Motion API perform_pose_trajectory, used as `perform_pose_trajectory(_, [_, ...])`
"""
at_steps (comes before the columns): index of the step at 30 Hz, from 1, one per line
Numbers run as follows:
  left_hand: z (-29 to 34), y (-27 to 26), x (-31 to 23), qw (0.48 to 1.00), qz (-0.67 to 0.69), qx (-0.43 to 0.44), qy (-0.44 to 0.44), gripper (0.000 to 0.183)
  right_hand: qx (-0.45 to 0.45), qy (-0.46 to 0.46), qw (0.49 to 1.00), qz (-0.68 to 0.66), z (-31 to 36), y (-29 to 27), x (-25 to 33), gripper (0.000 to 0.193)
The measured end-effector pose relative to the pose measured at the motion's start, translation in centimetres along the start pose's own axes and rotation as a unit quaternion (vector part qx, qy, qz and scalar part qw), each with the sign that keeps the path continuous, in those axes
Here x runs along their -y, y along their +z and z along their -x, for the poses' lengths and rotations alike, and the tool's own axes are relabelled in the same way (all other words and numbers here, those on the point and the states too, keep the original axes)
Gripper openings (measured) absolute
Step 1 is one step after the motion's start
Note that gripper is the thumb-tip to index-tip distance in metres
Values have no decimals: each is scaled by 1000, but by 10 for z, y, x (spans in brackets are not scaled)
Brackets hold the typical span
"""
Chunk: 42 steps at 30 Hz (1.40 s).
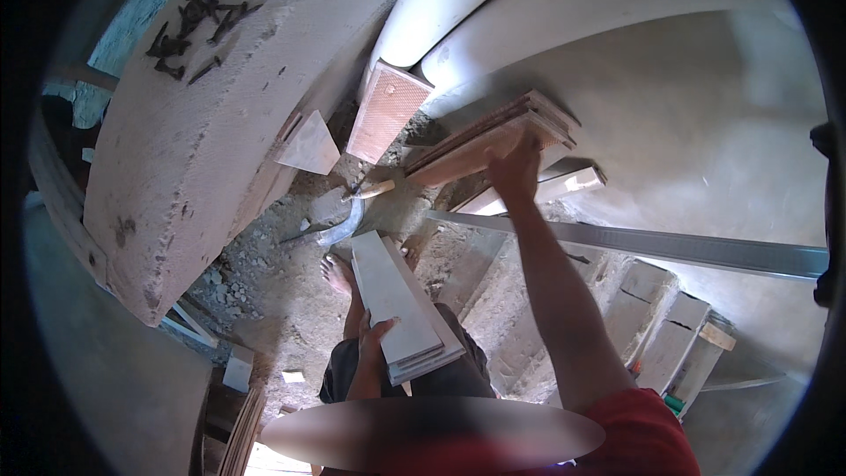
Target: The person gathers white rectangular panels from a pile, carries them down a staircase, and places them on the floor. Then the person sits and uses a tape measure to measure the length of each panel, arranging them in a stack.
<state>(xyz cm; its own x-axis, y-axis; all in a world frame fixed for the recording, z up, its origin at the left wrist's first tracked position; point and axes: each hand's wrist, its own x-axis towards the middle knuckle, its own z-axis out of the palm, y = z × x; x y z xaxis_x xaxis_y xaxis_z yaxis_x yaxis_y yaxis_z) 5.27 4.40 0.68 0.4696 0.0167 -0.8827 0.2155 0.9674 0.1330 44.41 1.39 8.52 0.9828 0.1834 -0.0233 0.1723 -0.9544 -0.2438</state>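
A short stack of white tile strips [401,300] lies tilted across my lap. My left hand [377,335] is closed round its left edge, with the thumb on the top strip. Ahead and to the right, my right hand [518,163] grips the end of a reddish-backed tile strip [463,159], one of several leaning together against the wall. Some of its fingers are hidden behind the strip's upper edge. Beyond my lap, a trowel with a wooden handle [377,189] rests on the rubble, close to a curved grey metal piece [344,225].
Large white pipes [449,0] rise at the back. A rough slab [203,123] on the left carries dark nails or bolts [189,26]. Cut tile pieces [388,115] lean near the pipes. A long metal bar [670,245] crosses the right side above rough steps [564,308].
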Motion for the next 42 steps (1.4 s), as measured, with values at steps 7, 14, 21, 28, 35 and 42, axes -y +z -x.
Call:
perform_pose_trajectory(7, [-3,-7,4,1000,-14,-24,-4,66,-85,65,977,186,-44,-12,9,64])
perform_pose_trajectory(14, [17,10,-8,998,21,-47,-25,70,-17,-69,984,165,-83,-32,-29,61])
perform_pose_trajectory(21, [17,8,-10,998,19,-63,-18,76,-58,-81,948,301,-75,-29,-32,57])
perform_pose_trajectory(28, [14,6,-7,998,22,-55,-15,72,-35,-72,923,378,-69,-34,-19,48])
perform_pose_trajectory(35, [17,13,-15,997,21,-72,-31,75,-79,-90,956,267,-64,-20,-26,57])
perform_pose_trajectory(42, [18,15,-17,996,42,-73,-32,76,-76,-75,977,186,-27,5,-36,75])
